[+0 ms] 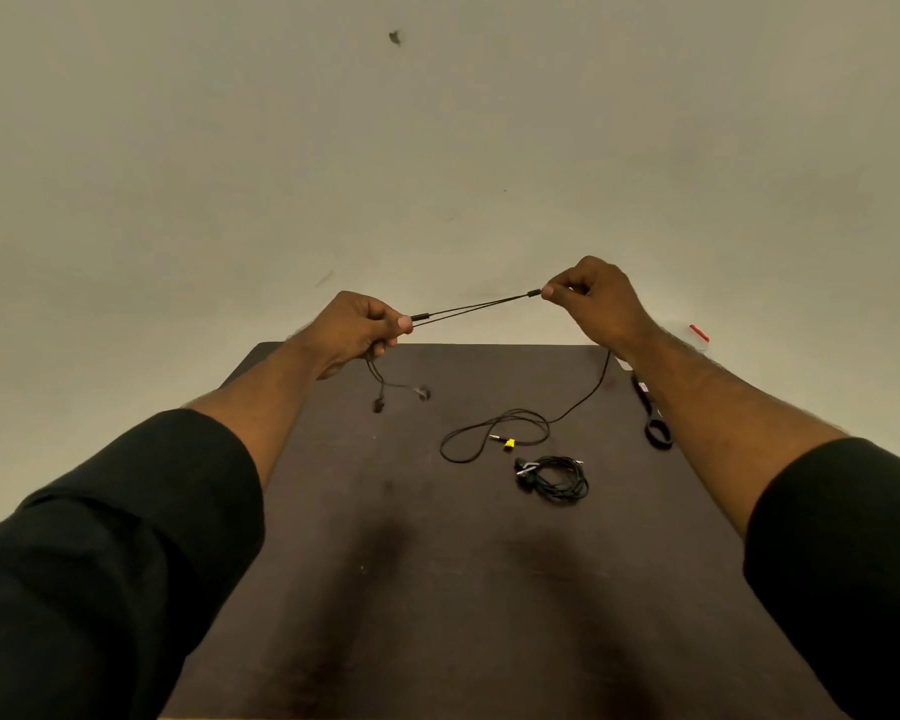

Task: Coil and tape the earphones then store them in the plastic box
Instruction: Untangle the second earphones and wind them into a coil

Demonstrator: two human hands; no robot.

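- Head view: both hands are up above the dark tabletop [385,589], stretching a pair of earphones [476,305] taut between them.
- Left hand [357,332], at 10 o'clock of the frame's centre, has its grip pinched on the cable near a small black sleeve; the two earbuds dangle below it.
- Right hand [596,298], at 1 o'clock, has its grip pinched on the other sleeve; the remaining cable drops to a loose loop on the tabletop, plug with a yellow tag [510,442] inside it.
- A second, already coiled set [554,479] lies at 5 o'clock of that loop; scissors [653,415] sit at 3 o'clock.
- Risk, I'd judge: the trailing loop could snag the coiled set and drag it once winding begins.
- Pulling harder could strain the thin cable.
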